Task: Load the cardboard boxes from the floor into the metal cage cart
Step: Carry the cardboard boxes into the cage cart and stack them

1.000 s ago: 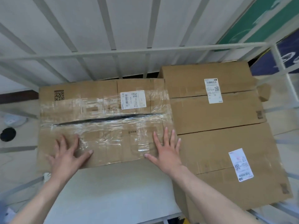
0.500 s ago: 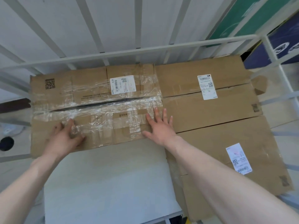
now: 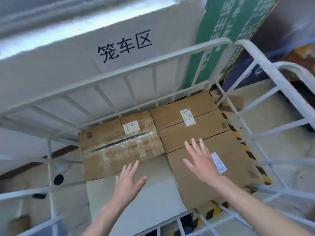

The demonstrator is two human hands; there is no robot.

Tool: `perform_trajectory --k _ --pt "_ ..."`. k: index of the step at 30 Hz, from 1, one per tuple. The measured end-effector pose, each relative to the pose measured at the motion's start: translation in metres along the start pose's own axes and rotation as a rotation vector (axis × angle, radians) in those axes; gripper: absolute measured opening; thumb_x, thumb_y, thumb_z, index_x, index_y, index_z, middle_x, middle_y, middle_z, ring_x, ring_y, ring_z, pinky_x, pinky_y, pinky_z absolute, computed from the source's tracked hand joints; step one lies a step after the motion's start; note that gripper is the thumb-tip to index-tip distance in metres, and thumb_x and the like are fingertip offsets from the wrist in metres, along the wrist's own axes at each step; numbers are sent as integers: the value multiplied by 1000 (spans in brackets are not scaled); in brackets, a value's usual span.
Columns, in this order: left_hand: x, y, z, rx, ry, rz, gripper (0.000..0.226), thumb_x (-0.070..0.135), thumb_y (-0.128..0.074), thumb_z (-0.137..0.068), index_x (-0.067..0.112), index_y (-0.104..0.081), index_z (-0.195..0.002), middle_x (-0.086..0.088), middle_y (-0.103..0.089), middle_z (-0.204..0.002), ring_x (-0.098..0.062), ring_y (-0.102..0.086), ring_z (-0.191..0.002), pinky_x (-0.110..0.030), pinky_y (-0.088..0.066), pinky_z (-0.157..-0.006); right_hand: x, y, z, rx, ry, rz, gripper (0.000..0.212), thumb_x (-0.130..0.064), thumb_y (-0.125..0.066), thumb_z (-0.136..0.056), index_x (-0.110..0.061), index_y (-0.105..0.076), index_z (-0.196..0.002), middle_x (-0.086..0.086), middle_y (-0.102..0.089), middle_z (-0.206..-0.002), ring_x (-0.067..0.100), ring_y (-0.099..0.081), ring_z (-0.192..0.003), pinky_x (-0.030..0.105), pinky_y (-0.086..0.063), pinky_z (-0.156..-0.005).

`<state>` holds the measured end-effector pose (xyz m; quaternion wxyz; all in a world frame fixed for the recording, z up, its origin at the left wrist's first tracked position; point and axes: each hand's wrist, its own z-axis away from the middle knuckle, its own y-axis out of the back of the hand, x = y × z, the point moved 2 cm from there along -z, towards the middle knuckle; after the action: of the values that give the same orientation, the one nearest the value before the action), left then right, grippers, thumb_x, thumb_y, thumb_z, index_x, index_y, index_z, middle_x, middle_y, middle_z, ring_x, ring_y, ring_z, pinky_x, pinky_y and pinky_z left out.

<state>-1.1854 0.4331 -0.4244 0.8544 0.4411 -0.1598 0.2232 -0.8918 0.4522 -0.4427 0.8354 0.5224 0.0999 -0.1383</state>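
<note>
White wall panelling fills the background behind your cage cart, and a paper sign with three black characters is stuck on it. To its right a green board with pale lettering leans against the wall. Your metal cage cart has white-painted tube rails and vertical bars on the far and right sides, and its pale flat floor shows bare in the near left part. Yellow-and-black hazard striping runs on the ground beyond the right side of the cart.

Inside, the tape-wrapped cardboard box lies flat against the far rail, touching the plain cardboard box to its right. A third box with a white shipping label sits nearer you on the right side.

Your left hand hovers open over the bare cart floor, fingers spread, holding nothing. Your right hand is likewise open and empty, above the right-hand boxes, well apart from the left.
</note>
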Motion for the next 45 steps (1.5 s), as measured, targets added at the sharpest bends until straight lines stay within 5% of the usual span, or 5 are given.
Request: perform_trajectory --k 8,22,31,45 --pt "156 19 114 41 -342 -129 75 61 -52 -92 32 -24 -156 4 -25 -163 -16 -11 -152 -50 -5 -121 21 77 175 110 -180 -263 73 -52 -42 -99 -32 -7 -160 -5 8 -166 20 16 -150 45 1 -120" --pt "409 -104 273 -195 -1212 -551 75 67 -41 -94 33 -21 -158 -2 -20 -165 -23 -5 -154 -53 -4 -121 162 118 476 506 -744 -412 68 -62 -27 -100 -36 -5 -159 -6 2 -168 24 8 -154 49 -8 -121" --pt "521 -228 366 -377 -1410 -657 75 64 -40 -95 34 -14 -159 0 -10 -167 -19 2 -153 -49 -5 -123 277 129 642 638 -913 -400 67 -59 -25 -101 -33 -8 -160 -6 3 -168 23 8 -154 51 -8 -123" --pt "635 -382 464 -478 -1529 -706 78 68 -38 -93 36 -11 -159 -1 -12 -167 -20 0 -153 -46 -3 -121 389 100 733 822 -1096 -577 71 -67 -22 -96 -38 -3 -159 -7 5 -168 21 10 -153 45 -3 -122"
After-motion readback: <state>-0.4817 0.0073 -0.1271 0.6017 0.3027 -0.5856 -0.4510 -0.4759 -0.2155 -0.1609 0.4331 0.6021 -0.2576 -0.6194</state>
